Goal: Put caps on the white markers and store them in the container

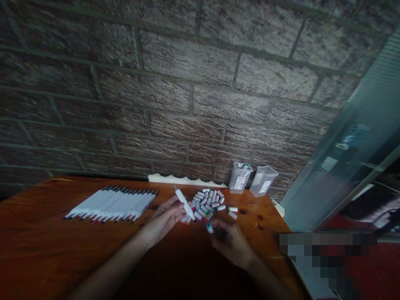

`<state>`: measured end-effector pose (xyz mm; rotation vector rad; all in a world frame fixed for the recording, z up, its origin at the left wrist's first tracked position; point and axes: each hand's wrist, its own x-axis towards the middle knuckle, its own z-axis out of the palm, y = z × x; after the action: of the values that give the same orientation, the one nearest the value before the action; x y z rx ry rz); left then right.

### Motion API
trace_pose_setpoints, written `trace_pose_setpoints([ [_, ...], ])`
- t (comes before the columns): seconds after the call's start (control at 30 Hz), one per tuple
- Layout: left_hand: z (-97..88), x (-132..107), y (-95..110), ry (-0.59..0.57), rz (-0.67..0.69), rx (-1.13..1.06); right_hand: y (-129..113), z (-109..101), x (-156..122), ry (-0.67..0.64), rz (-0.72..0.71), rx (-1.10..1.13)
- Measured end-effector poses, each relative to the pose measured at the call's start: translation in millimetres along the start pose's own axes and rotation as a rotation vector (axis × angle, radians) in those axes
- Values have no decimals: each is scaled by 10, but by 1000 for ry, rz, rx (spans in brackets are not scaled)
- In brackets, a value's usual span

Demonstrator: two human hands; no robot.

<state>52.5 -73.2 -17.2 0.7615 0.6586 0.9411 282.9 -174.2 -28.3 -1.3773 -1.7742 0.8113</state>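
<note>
In my left hand [167, 218] is a white double-ended marker [185, 204], its bare dark tips showing at both ends. My right hand [229, 241] pinches a small marker cap [209, 228], white with a teal end, just in front of a heap of loose caps [206, 203]. The caps in the heap are whitish with coloured ends and lie at all angles. Left of my hands, a row of uncapped white markers [114, 203] lies side by side, dark tips at the far ends and coloured or dark tips at the near ends.
Two clear plastic containers [240, 178] stand at the table's back right; the left one has some caps inside. A brick wall [200, 96] rises behind the wooden table [37, 241]. A pale wavy-edged strip [187, 181] lies along the wall. Glass panelling [331, 137] borders the right side.
</note>
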Motion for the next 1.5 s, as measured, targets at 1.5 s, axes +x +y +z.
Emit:
trace_pose_setpoints([
  [1.5, 48, -125, -43, -298, 71, -27, -26, 22, -82, 134, 13, 180],
])
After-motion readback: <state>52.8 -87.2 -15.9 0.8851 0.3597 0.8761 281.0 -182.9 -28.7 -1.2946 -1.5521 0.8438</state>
